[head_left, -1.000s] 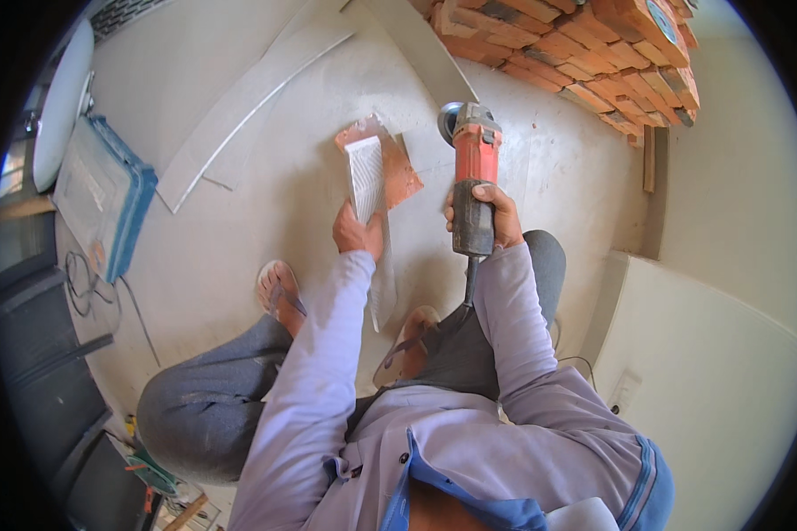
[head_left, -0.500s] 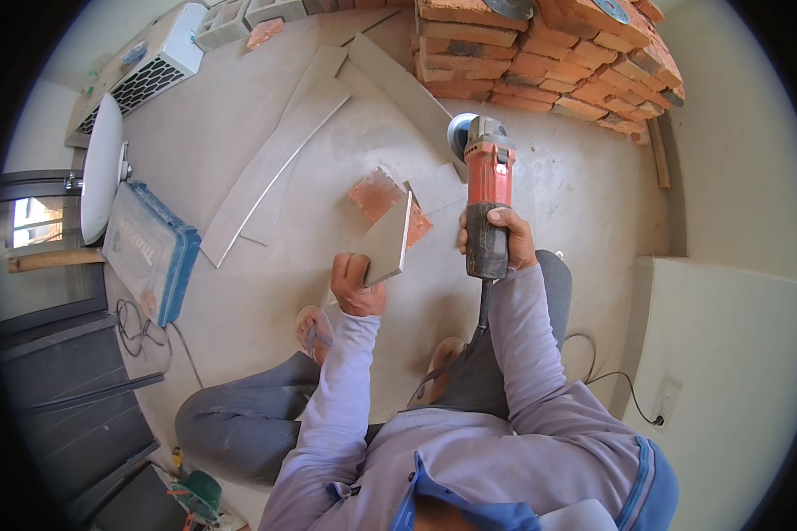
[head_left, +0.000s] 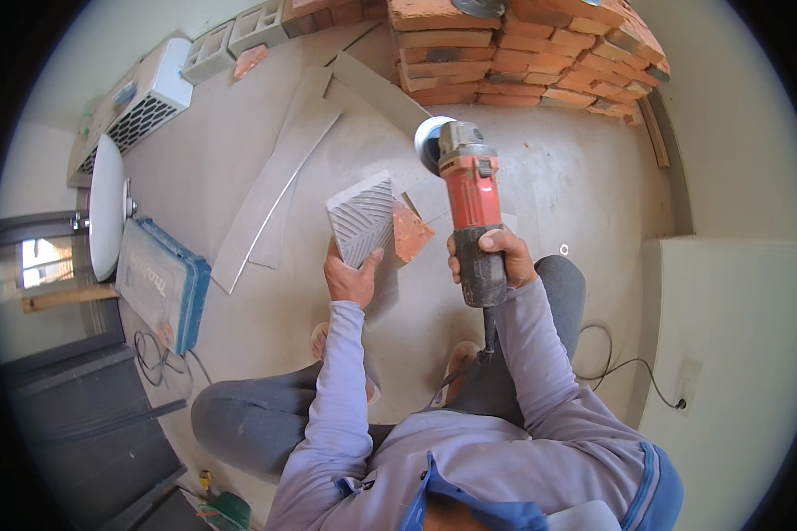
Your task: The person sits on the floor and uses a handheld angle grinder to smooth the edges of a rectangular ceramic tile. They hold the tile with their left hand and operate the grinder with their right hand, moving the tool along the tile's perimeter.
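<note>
My left hand grips a cut piece of grey tile by its lower edge, ribbed back turned up toward me. In my right hand is a red and black angle grinder, held by its body. Its disc points away at the upper left of the tool. A broken piece of red brick lies on the floor just right of the tile, partly hidden by it. The grinder's cord runs down between my legs.
Long grey tile strips lie on the floor ahead. Stacked bricks stand at the far right, concrete blocks far left. A blue-edged tool case leans at the left. A cord plugs into the right wall's socket.
My left hand has turned the tile from nearly edge-on to its ribbed back. The grinder has shifted slightly left and down in my right hand.
</note>
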Motion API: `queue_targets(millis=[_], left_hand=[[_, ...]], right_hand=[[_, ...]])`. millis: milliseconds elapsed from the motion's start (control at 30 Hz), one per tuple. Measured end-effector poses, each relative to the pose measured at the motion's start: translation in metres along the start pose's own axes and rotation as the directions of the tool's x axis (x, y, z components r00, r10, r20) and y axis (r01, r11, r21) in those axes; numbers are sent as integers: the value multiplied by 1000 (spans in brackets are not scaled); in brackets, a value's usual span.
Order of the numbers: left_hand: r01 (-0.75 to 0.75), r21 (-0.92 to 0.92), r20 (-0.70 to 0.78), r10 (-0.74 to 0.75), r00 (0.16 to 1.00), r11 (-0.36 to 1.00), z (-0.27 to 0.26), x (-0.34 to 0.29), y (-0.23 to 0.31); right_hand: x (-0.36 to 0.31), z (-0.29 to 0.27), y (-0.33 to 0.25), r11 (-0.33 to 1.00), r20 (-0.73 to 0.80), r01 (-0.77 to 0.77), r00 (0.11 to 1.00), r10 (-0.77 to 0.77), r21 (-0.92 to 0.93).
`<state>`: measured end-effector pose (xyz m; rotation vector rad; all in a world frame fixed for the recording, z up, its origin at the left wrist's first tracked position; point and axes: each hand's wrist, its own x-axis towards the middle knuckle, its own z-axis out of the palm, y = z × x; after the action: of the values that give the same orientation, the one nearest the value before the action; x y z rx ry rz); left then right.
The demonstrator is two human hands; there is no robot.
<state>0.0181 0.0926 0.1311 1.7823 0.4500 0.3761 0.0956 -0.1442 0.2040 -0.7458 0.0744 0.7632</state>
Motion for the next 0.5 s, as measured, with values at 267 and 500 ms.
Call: queue_targets(millis=[267,500], left_hand=[[159,-107,96,-149,984,981,11,21,-17],[235,-271,203,-183,962,934,13,45,-40]], right_hand=[[-10,12,20,999,-8,-20,1000,20,-33],[-4,45,30,997,-24,63,998,-64,-46]])
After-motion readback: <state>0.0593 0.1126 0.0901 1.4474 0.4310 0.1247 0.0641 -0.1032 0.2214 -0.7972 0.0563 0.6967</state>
